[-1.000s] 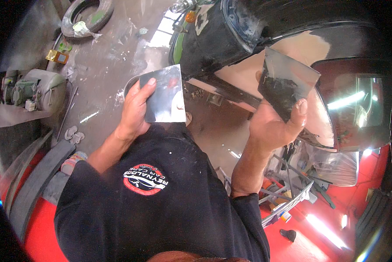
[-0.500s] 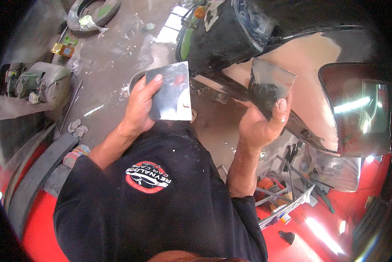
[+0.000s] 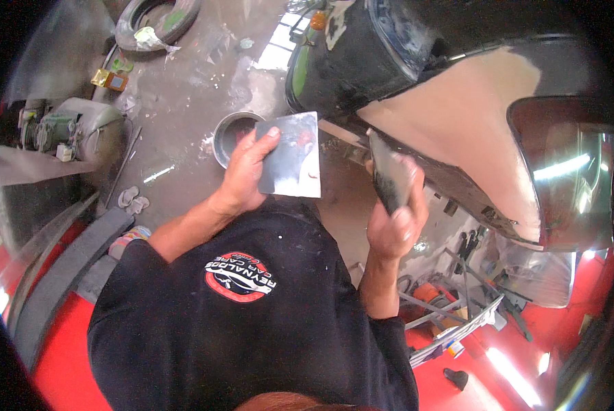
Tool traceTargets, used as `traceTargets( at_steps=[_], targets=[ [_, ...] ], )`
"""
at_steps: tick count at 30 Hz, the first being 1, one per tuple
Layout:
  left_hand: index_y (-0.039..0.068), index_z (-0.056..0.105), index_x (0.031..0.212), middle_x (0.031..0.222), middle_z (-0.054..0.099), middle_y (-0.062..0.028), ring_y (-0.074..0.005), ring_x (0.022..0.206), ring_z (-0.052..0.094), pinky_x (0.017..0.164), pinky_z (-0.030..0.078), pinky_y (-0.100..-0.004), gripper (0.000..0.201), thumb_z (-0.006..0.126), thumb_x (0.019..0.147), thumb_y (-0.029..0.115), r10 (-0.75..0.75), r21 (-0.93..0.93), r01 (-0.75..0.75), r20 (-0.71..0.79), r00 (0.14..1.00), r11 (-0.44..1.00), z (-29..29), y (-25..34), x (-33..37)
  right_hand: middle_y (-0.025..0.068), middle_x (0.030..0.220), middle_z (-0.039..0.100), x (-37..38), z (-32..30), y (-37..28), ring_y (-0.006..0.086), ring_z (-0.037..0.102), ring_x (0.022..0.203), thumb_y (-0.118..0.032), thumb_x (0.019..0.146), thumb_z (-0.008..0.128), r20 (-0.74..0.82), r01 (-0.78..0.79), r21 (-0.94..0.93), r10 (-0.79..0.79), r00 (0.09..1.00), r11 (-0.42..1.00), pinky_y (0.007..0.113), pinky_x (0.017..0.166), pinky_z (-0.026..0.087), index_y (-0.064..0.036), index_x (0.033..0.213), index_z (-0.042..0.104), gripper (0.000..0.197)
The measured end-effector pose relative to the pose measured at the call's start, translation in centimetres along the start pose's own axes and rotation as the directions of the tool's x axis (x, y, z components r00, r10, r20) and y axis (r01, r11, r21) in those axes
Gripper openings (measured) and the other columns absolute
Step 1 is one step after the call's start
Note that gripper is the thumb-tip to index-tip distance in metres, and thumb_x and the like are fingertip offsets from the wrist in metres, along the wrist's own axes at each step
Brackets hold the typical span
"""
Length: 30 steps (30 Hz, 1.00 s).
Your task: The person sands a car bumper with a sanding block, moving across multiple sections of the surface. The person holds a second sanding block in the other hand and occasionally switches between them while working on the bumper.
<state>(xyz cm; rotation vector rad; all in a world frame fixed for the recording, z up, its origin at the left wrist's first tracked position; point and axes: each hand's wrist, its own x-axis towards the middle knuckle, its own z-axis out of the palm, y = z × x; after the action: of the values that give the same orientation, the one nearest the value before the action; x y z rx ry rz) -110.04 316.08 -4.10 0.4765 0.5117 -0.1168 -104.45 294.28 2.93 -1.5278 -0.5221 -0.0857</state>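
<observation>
My left hand (image 3: 238, 175) grips a shiny rectangular metal plate (image 3: 288, 168) by its left side, the thumb lying over its face. A pale smear shows near the plate's right edge. My right hand (image 3: 397, 222), slightly blurred, is closed around a thin, dark grey flat plate (image 3: 388, 171) that stands tilted, nearly edge-on. A gap separates the two plates. Just beyond my left hand is a round metal can (image 3: 219, 140), partly covered by the hand. Past the right-hand plate stretches a dark car body panel with a large beige patch (image 3: 451, 103).
A tyre (image 3: 125, 31) lies on the floor at far left, near an orange-and-yellow box (image 3: 108, 79). A motor-like machine (image 3: 81, 127) stands at left. A metal frame (image 3: 468, 315) with assorted items is low on the right. The car's dark rear window (image 3: 567, 171) is at far right.
My right hand has turned its plate from face-on to nearly edge-on and moved slightly lower. The left hand and its plate have shifted a little right and down, uncovering more of the can.
</observation>
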Motion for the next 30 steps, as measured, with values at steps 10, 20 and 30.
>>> traceTargets(
  at_steps=[10, 20, 30],
  targets=[
    [0.002, 0.057, 0.131, 0.117, 0.071, -0.0134, -0.0249, 0.101, 0.072, 0.089, 0.061, -0.0408, 0.031, 0.054, 0.107, 0.023, -0.181, -0.065, 0.185, 0.055, 0.982, 0.981, 2.0, -1.1, 0.0, 0.0078, 0.128, 0.062, -2.2, -2.9, -2.5, 0.0408, 0.048, 0.122, -0.027, 0.070, 0.082, 0.444, 0.218, -0.722, 0.198, 0.874, 0.657, 0.055, 0.104, 0.042, -0.0240, 0.114, 0.077, 0.044],
    [0.000, 0.056, 0.131, 0.122, 0.069, -0.0151, -0.0263, 0.107, 0.071, 0.094, 0.059, -0.0433, 0.033, 0.051, 0.107, 0.022, 0.195, -0.226, -0.213, -0.097, 0.976, 0.951, -6.9, -4.6, -2.2, 0.0143, 0.134, 0.061, -1.3, -4.4, -1.6, 0.0401, 0.049, 0.126, -0.026, 0.078, 0.077, 0.646, 0.590, -0.656, -0.054, 0.761, 0.470, 0.053, 0.110, 0.037, -0.0099, 0.122, 0.074, 0.047],
    [0.002, 0.057, 0.132, 0.127, 0.068, -0.0132, -0.0257, 0.111, 0.070, 0.098, 0.059, -0.0427, 0.032, 0.055, 0.106, 0.021, 0.392, -0.241, -0.534, -0.455, 0.799, 0.810, -17.3, -19.3, -5.5, 0.0003, 0.145, 0.055, -0.9, -9.2, 4.0, 0.0313, 0.036, 0.134, -0.036, 0.087, 0.079, 0.909, 0.816, -0.384, -0.021, 0.416, -0.432, 0.055, 0.113, 0.026, -0.0308, 0.119, 0.077, 0.033]
  ],
)
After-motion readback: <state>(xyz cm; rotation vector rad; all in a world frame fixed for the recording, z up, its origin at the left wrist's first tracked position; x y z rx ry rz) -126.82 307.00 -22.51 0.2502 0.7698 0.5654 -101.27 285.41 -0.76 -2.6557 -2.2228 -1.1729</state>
